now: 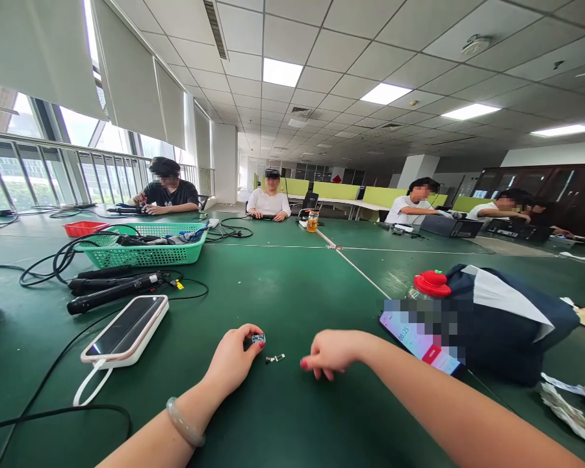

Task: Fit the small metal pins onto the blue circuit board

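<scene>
My left hand [236,354] is closed, with thumb and finger pinching a small, clear bluish piece [258,338] just above the green table. What exactly this piece is, I cannot make out. Beside it on the tabletop lie small metal parts [275,358], silvery with a dark end. To their right hovers my right hand [335,352], palm down, its fingers loosely bent and apart, with nothing visible in them. It does not touch the metal parts.
On the left are a white-cased phone [127,330] on a cable, black handheld sticks [117,289] and a green basket [141,255] of cables. A lit phone [414,335], a red-lidded jar [431,284] and a dark bag [507,325] sit right. Several people work across the table.
</scene>
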A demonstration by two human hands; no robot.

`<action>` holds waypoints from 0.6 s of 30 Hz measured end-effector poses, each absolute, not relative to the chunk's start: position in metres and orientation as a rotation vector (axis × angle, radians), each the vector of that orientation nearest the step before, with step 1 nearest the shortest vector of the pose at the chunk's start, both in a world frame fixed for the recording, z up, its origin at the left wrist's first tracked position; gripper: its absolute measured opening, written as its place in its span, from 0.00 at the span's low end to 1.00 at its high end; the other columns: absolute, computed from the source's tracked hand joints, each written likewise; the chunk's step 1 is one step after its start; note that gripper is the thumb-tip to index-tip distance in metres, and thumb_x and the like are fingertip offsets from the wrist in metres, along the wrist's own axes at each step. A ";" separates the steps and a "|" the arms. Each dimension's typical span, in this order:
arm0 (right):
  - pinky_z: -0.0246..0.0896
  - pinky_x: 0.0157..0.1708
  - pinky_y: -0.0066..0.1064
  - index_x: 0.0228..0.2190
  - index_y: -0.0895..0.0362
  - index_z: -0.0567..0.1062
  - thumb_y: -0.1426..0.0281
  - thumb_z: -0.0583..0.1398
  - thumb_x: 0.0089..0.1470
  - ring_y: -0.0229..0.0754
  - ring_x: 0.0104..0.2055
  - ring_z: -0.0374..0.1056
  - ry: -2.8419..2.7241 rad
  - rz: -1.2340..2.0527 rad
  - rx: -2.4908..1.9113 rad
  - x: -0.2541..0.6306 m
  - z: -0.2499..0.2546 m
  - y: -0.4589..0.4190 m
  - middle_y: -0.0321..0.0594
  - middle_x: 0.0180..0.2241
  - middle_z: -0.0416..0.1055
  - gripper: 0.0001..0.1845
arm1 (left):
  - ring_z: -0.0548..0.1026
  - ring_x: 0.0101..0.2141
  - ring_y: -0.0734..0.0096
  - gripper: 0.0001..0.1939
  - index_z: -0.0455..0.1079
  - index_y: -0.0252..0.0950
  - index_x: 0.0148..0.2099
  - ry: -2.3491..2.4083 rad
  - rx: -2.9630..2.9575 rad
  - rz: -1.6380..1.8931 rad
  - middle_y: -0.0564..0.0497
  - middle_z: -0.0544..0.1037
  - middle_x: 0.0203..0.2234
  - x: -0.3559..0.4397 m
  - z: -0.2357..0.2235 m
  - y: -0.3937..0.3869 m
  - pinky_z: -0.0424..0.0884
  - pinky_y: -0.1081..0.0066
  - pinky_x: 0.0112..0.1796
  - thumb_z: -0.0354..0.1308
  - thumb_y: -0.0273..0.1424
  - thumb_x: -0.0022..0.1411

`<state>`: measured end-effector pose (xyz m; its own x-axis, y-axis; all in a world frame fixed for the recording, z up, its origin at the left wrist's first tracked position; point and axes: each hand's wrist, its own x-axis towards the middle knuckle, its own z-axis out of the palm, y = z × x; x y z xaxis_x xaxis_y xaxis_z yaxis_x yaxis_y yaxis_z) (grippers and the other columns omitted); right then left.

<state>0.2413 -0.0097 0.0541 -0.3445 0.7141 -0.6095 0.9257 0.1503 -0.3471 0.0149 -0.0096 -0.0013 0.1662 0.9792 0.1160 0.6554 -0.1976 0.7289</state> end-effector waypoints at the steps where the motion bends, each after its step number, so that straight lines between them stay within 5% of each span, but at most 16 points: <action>1: 0.55 0.18 0.25 0.24 0.60 0.76 0.58 0.50 0.56 0.31 0.15 0.57 2.107 -0.987 1.730 0.242 0.052 0.003 0.36 0.21 0.69 0.23 | 0.72 0.37 0.63 0.13 0.70 0.39 0.39 1.548 1.918 0.803 0.49 0.75 0.34 0.015 0.000 -0.010 0.65 0.67 0.38 0.51 0.38 0.54; 4: 0.61 0.22 0.24 0.23 0.62 0.73 0.64 0.46 0.59 0.29 0.17 0.61 2.116 -1.097 1.908 0.239 0.050 0.031 0.39 0.24 0.71 0.24 | 0.72 0.38 0.64 0.13 0.70 0.39 0.39 1.556 1.899 0.801 0.49 0.75 0.34 0.014 0.001 -0.011 0.65 0.67 0.38 0.51 0.38 0.54; 8: 0.67 0.27 0.28 0.18 0.63 0.73 0.68 0.47 0.59 0.35 0.21 0.69 1.826 -1.295 1.597 0.228 0.057 0.034 0.43 0.21 0.72 0.24 | 0.72 0.38 0.64 0.13 0.70 0.39 0.39 1.551 1.905 0.808 0.49 0.75 0.34 0.013 0.000 -0.009 0.65 0.68 0.39 0.51 0.38 0.54; 15: 0.63 0.34 0.31 0.29 0.61 0.77 0.69 0.49 0.58 0.44 0.36 0.71 2.296 -0.657 1.896 0.203 0.056 0.041 0.50 0.33 0.74 0.18 | 0.72 0.37 0.63 0.12 0.70 0.40 0.39 1.551 1.910 0.825 0.49 0.75 0.33 0.014 -0.004 -0.007 0.65 0.66 0.39 0.51 0.37 0.53; 18: 0.60 0.37 0.30 0.32 0.56 0.78 0.68 0.52 0.56 0.44 0.39 0.69 2.518 -0.521 1.793 0.180 0.050 0.039 0.44 0.34 0.75 0.14 | 0.70 0.42 0.60 0.11 0.69 0.40 0.39 1.558 1.949 0.996 0.48 0.74 0.39 0.014 -0.004 -0.005 0.65 0.63 0.42 0.51 0.36 0.54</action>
<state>0.1801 0.0394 0.0500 -0.3457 0.9177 -0.1958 0.9201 0.2905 -0.2628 0.0137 -0.0045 -0.0040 0.1010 0.9614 0.2559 0.6357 -0.2602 0.7268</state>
